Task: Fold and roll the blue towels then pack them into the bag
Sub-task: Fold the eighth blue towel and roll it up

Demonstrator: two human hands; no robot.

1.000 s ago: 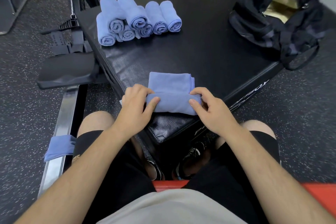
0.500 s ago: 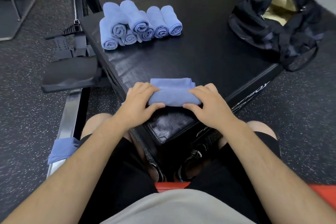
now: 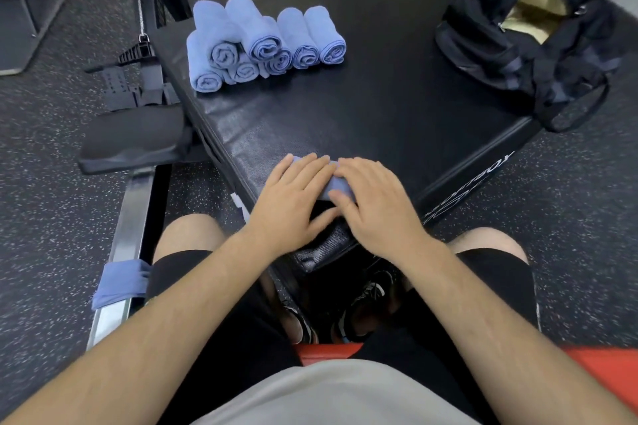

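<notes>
Blue rolled towels (image 3: 262,45) sit in a pile at the far left of the black bench (image 3: 362,107), so much of the rolling looks done. The left hand (image 3: 293,193) and right hand (image 3: 376,200) lie side by side, fingers flat, pressing one more towel (image 3: 333,183) at the near corner. Another blue towel (image 3: 121,281) hangs on a rail (image 3: 133,203) by the knee, and the bag (image 3: 528,45) at the far right shows no towels inside, so packing is not yet begun.

Person wears black shorts (image 3: 214,338), beige shirt (image 3: 331,397), sneakers (image 3: 367,297).
</notes>
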